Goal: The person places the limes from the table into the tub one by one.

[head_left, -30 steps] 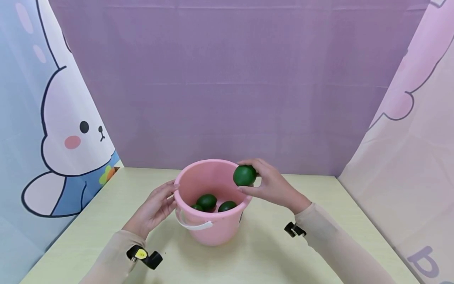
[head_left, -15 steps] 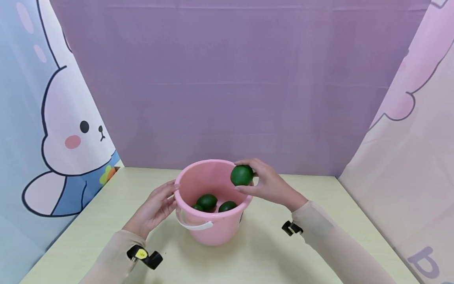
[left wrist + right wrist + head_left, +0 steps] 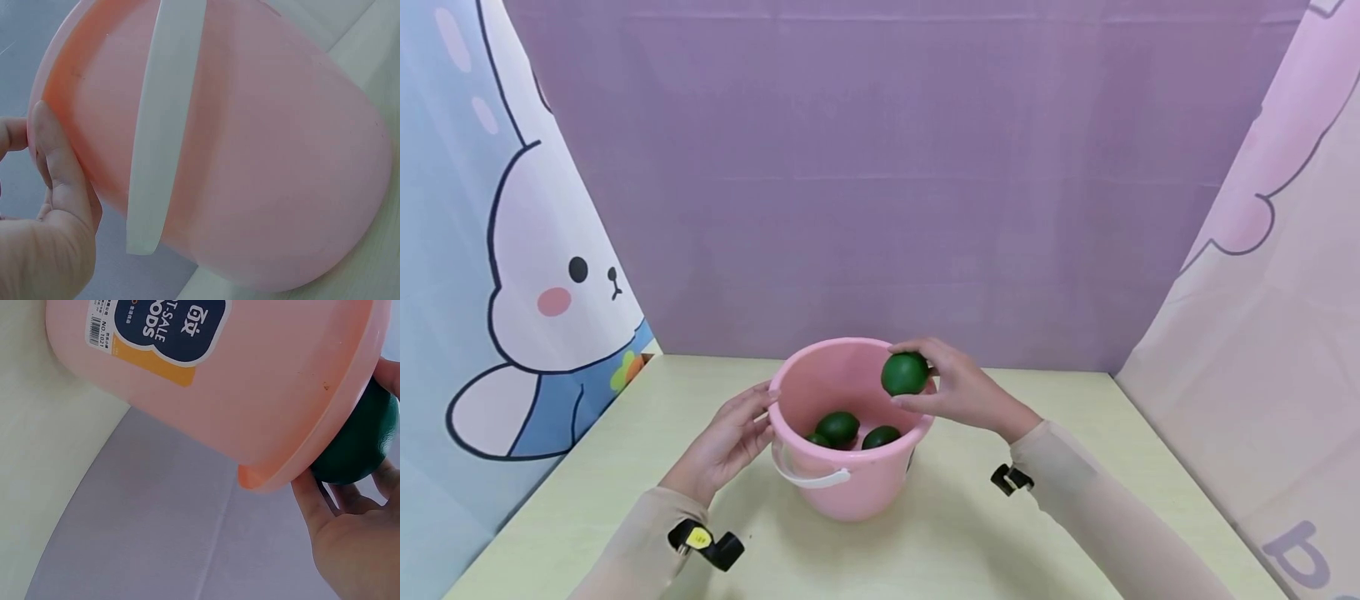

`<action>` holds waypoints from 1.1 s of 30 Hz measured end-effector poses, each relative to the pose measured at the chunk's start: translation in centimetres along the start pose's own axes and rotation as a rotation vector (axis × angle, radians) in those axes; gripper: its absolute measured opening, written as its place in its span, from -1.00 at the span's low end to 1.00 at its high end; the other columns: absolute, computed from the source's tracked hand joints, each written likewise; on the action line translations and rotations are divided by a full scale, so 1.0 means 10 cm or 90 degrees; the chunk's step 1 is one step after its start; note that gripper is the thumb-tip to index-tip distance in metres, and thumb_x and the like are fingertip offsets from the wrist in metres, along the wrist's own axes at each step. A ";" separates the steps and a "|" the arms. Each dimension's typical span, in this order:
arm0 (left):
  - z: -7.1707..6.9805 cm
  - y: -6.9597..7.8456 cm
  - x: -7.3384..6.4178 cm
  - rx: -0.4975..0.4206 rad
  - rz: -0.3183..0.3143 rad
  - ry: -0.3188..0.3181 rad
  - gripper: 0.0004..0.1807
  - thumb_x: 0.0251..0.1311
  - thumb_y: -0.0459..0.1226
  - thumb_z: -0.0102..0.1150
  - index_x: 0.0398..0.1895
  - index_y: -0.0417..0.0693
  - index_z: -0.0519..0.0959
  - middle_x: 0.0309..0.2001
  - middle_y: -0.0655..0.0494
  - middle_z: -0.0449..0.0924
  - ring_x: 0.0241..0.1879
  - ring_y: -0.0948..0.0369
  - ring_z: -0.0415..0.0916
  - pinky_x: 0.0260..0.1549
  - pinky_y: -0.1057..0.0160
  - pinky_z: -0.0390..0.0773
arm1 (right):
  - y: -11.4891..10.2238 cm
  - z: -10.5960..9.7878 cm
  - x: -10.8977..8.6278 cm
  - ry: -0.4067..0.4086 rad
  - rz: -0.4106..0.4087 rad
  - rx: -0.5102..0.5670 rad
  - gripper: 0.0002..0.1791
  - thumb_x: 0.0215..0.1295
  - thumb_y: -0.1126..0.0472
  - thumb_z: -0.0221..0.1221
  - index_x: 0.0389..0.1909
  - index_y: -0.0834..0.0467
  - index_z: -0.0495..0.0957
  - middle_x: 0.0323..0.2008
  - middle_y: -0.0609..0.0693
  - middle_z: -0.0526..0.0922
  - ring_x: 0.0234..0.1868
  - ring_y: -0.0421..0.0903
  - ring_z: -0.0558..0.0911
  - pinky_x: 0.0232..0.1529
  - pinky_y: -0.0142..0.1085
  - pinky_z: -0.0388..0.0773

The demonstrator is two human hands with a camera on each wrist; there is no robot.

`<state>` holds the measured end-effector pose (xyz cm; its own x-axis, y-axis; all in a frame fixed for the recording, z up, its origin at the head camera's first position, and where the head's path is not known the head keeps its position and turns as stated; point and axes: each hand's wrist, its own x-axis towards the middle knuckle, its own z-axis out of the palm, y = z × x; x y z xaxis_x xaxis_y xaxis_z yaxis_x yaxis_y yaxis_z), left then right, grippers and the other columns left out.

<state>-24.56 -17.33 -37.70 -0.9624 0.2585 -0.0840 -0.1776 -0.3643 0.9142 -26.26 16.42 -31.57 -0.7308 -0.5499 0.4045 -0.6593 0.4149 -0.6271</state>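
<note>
A pink bucket stands upright on the table with its white handle hanging down in front. My left hand grips its rim on the left; in the left wrist view the thumb lies against the outside below the rim. At the right side of the opening, my right hand holds a dark green lime between thumb and fingers, level with the rim. Inside the bucket lie more limes, one larger in view, one to its right and one partly hidden.
The pale wooden table reaches back to a purple cloth backdrop. Printed cloth panels stand at the left and right. A printed label is on the bucket's outer wall in the right wrist view.
My right hand has drifted slightly left with the lime, further over the bucket's opening. The left hand and the bucket stay nearly still.
</note>
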 end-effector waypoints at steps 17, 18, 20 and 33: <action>0.02 0.00 0.01 0.002 -0.003 0.006 -0.58 0.48 -0.26 0.04 0.30 -0.19 0.27 -0.04 0.02 0.41 -0.28 0.33 0.51 -0.37 0.56 0.62 | 0.01 0.05 0.06 -0.027 -0.015 -0.005 -0.32 0.09 0.20 0.51 0.25 0.01 0.47 0.12 -0.08 0.51 0.05 -0.13 0.54 0.06 -0.19 0.63; 0.03 0.00 0.01 0.002 -0.004 0.007 -0.58 0.48 -0.26 0.04 0.30 -0.19 0.27 -0.04 0.02 0.41 -0.28 0.33 0.51 -0.37 0.56 0.62 | 0.01 0.04 0.06 -0.031 -0.014 -0.004 -0.32 0.10 0.18 0.50 0.26 0.00 0.47 0.14 -0.09 0.50 0.07 -0.11 0.54 0.09 -0.18 0.62; 0.03 0.00 0.01 0.002 -0.005 0.007 -0.58 0.48 -0.26 0.04 0.30 -0.19 0.26 -0.03 0.02 0.41 -0.28 0.33 0.51 -0.37 0.56 0.62 | 0.01 0.04 0.05 -0.037 -0.006 -0.003 -0.32 0.12 0.12 0.49 0.28 -0.02 0.46 0.18 -0.11 0.49 0.12 -0.08 0.53 0.13 -0.16 0.59; 0.03 0.00 0.01 0.026 -0.003 0.005 -0.54 0.48 -0.24 0.05 0.33 -0.22 0.24 0.00 0.00 0.40 -0.26 0.33 0.51 -0.34 0.55 0.63 | 0.01 -0.03 -0.02 -0.030 0.015 0.002 -0.34 0.17 0.07 0.46 0.29 -0.05 0.46 0.22 -0.14 0.50 0.16 -0.08 0.53 0.19 0.04 0.55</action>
<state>-24.56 -17.03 -37.57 -0.9632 0.2526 -0.0915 -0.1740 -0.3269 0.9289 -26.27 16.80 -31.51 -0.7366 -0.5739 0.3579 -0.6418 0.4261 -0.6376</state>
